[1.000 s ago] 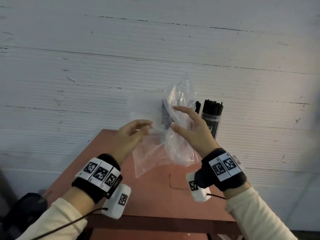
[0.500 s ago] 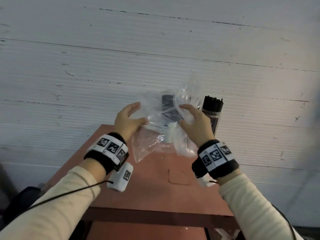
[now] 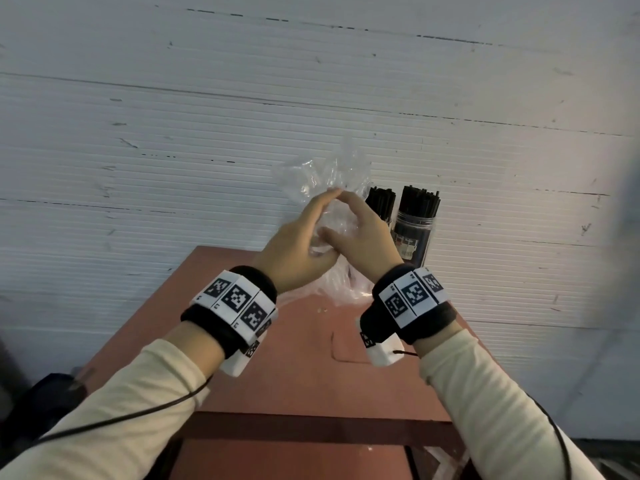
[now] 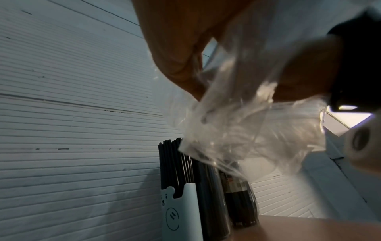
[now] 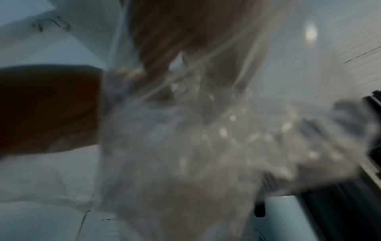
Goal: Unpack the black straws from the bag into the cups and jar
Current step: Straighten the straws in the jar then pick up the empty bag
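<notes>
Both hands meet above the far end of the table and press a clear plastic bag [image 3: 329,174] into a crumpled wad. My left hand [image 3: 313,223] cups it from the left, while my right hand [image 3: 349,220] curls round it from the right, fingertips touching at the top. No straws show inside the bag [image 4: 247,127]. Behind it a white bear-face cup [image 4: 179,212] holds black straws [image 4: 177,163], and a clear jar [image 3: 415,233] beside it is packed with black straws [image 3: 420,199]. The right wrist view is blurred, filled by the bag [image 5: 206,138].
The red-brown table [image 3: 304,375] stands against a white ribbed wall [image 3: 173,150]. Cup and jar sit at its far right corner, close behind my hands. A dark object [image 3: 45,400] lies on the floor at the lower left.
My hands have closed together from apart. The bag, spread open between them a second ago, is now squeezed into a wad, uncovering the straws in the cup behind it.
</notes>
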The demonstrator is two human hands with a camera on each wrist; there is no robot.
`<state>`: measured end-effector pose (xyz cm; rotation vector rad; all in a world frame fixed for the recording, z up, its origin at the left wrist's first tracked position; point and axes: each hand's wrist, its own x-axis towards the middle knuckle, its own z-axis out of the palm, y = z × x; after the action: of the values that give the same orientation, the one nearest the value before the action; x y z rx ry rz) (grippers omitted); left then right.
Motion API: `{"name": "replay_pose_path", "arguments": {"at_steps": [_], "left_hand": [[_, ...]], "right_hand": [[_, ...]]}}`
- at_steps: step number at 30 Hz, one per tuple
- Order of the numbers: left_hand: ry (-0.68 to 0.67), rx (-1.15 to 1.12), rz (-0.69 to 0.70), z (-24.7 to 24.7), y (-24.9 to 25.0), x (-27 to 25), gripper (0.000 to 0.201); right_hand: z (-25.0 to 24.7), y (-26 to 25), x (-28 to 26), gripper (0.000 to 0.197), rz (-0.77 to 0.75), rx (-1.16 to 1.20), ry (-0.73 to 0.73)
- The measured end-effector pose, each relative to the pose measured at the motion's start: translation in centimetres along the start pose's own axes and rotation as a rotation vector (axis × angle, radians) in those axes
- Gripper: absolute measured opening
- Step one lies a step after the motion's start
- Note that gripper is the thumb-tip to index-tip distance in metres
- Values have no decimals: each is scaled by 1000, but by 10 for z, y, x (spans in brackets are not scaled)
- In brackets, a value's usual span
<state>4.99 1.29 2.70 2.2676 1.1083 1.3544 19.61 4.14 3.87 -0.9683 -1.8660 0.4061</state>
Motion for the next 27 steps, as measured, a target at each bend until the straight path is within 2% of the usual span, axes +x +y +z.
{"name": "replay_pose_path", "arguments": {"at_steps": [2,4,6,8,10,12,14,17,20,24,27], "left_hand": [[-33,-138,-15,-2,4,-5,70],[105,-161,-54,-10,6,-9,50],[270,-66,-30,-19,1,-12,35],[273,50,55,-25,-6,-12,46],[180,116,114,-23,-15,-11,73],[103,149,121,-19,-20,-7,93],[44,151,87,-16,-20,-2,103],[-35,182,36,-21,-16,5,111],[-94,205,27,-23,-10,11,108],[-103,112,-68,-20,-4,11,105],[-96,-35,-80,-24,-6,-3,106]], "right_hand": [[-5,7,-1,55,4,10,-12],[-12,13,-3,54,16,58,-14],[-19,18,-6,53,37,123,-6],[-23,20,-11,53,48,156,-19],[-23,16,-14,54,43,158,-65],[-20,9,-17,56,13,151,-118],[-18,1,-20,63,-21,197,-169],[-19,-5,-21,69,-35,329,-256],[-17,-5,-22,66,-37,331,-326],[-11,-4,-21,66,-28,347,-240],[-9,-3,-22,58,-33,314,-214]]}}
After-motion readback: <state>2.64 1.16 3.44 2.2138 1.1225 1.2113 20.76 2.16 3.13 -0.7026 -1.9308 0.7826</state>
